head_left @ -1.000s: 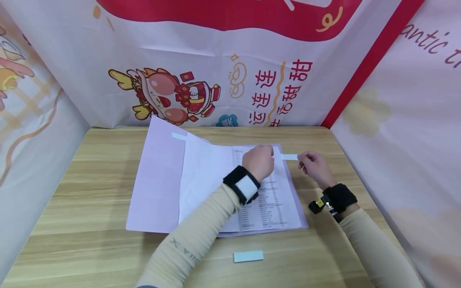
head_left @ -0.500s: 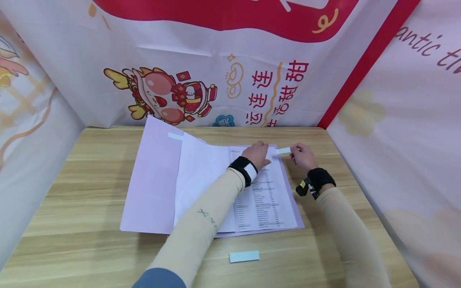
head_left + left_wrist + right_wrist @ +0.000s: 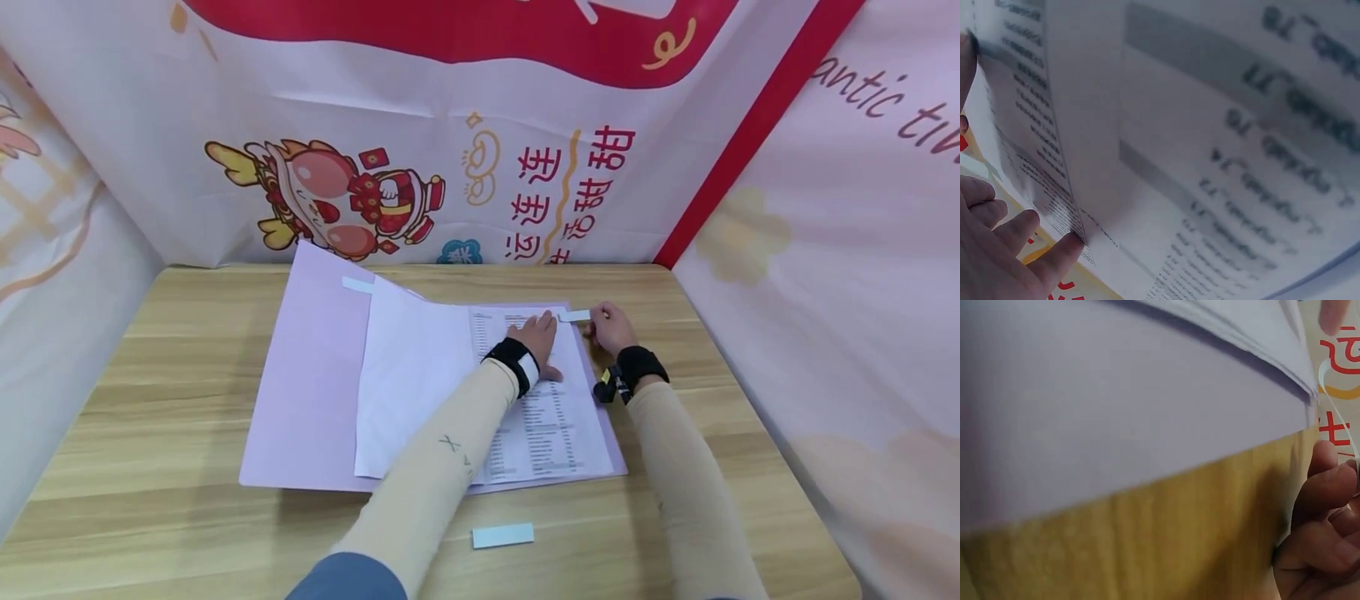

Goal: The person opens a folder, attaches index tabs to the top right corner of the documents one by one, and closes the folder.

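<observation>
A lilac folder [image 3: 300, 392] lies spread on the table, with white sheets inside. My left hand [image 3: 534, 340] rests on the upper part of a printed page [image 3: 551, 425], fingers spread; they also show at the left of the left wrist view. At the page's upper right edge, my right hand [image 3: 611, 327] pinches the outer end of a pale blue paper strip [image 3: 574, 316]. The strip's other end lies over the page's top right corner. In the right wrist view, the curled fingers [image 3: 1329, 487] hold the thin strip [image 3: 1338, 400], seen nearly edge-on.
Another pale strip [image 3: 357, 285] sticks out from the turned sheets over the raised left cover. A short light blue strip [image 3: 502, 536] lies on the wooden table [image 3: 135, 417] in front of the folder. Printed cloth walls [image 3: 420, 83] stand at the back and both sides.
My right hand has moved in toward the page, bringing the strip's free end over the corner. My left hand has gone from curled near that corner to spread on the page.
</observation>
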Motion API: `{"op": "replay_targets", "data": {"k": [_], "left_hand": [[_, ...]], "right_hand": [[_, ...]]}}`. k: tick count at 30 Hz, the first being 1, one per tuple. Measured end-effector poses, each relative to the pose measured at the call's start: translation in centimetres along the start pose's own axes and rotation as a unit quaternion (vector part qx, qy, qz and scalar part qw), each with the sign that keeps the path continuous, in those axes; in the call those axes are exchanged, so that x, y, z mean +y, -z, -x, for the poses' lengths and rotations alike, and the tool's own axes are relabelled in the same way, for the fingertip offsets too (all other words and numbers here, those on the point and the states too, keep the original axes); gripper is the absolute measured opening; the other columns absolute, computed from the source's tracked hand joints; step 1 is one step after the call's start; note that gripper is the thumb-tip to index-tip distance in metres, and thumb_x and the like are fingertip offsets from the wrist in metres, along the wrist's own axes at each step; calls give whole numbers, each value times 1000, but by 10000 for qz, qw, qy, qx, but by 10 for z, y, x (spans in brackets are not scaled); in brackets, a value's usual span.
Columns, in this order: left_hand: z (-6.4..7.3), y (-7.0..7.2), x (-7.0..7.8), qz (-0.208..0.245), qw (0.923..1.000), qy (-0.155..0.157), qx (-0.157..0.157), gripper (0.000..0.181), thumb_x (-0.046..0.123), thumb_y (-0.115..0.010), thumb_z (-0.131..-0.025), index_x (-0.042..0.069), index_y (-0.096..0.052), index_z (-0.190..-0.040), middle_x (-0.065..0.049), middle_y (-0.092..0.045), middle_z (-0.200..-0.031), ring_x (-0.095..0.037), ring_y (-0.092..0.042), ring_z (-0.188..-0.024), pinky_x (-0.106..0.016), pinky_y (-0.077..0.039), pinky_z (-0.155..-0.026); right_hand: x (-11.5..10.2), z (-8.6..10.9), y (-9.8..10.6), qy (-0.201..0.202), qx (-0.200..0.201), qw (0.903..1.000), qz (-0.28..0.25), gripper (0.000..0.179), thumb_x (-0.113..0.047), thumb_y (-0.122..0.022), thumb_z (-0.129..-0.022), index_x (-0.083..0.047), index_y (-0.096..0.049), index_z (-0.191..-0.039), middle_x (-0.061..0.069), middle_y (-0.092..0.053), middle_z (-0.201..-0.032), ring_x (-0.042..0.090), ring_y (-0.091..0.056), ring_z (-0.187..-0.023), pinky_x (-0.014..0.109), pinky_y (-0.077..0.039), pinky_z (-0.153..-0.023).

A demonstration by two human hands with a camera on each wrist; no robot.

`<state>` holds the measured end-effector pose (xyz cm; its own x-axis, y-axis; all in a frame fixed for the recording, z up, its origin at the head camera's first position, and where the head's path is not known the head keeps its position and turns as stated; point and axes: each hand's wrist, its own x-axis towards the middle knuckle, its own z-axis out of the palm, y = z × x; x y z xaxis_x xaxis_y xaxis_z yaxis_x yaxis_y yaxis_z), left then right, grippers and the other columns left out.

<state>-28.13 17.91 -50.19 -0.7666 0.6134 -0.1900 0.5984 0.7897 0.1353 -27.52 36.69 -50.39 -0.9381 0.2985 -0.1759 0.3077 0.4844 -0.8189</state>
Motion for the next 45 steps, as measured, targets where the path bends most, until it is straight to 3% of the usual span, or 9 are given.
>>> {"op": "replay_targets", "data": {"k": [8,18,31,38,41,45], "left_hand": [[0,2,1,-442,9988,-150,-144,117,70,-73,-79,12,-18,-164,-3,-11,-171,-25,-32,-149,-55,-38,-113],[-5,5,0,-687,9967,-314,-282,115,75,-69,-80,12,-21,-163,-3,-16,-170,-25,-30,-150,-54,-34,-115],[-19,-10,-7,-950,9946,-427,-14,117,84,-66,-73,14,-33,-160,-3,-36,-162,-23,-36,-145,-52,-38,-112],[-21,-9,-7,-915,9945,-481,177,114,84,-70,-68,13,-43,-153,-2,-47,-150,-22,-44,-136,-52,-43,-106],[-18,-6,-6,-905,9947,-472,94,111,83,-70,-70,12,-45,-152,-4,-46,-153,-23,-43,-137,-52,-43,-107],[-18,-5,-6,-943,9943,-489,4,112,83,-69,-71,13,-42,-154,-5,-33,-164,-24,-37,-144,-53,-41,-110]], "right_hand": [[5,-12,-6,292,51,9984,472,29,-24,-41,-108,0,-57,-111,8,-62,-82,13,-53,-61,24,-45,-59],[9,-17,-5,637,265,9953,678,26,-21,-45,-105,0,-59,-105,6,-63,-74,11,-52,-57,24,-44,-54],[7,-13,-9,625,423,9902,1177,27,-23,-45,-106,-1,-60,-106,15,-68,-86,25,-60,-77,27,-45,-65],[8,-10,-7,737,449,9897,1141,26,-22,-45,-105,-2,-61,-99,12,-67,-81,25,-59,-75,28,-44,-64],[8,-12,-7,581,398,9894,1272,27,-23,-45,-107,-1,-62,-103,14,-67,-87,25,-58,-78,28,-44,-65],[5,-9,-8,527,435,9892,1295,29,-24,-46,-106,0,-63,-104,16,-67,-89,27,-59,-80,29,-44,-66]]}}
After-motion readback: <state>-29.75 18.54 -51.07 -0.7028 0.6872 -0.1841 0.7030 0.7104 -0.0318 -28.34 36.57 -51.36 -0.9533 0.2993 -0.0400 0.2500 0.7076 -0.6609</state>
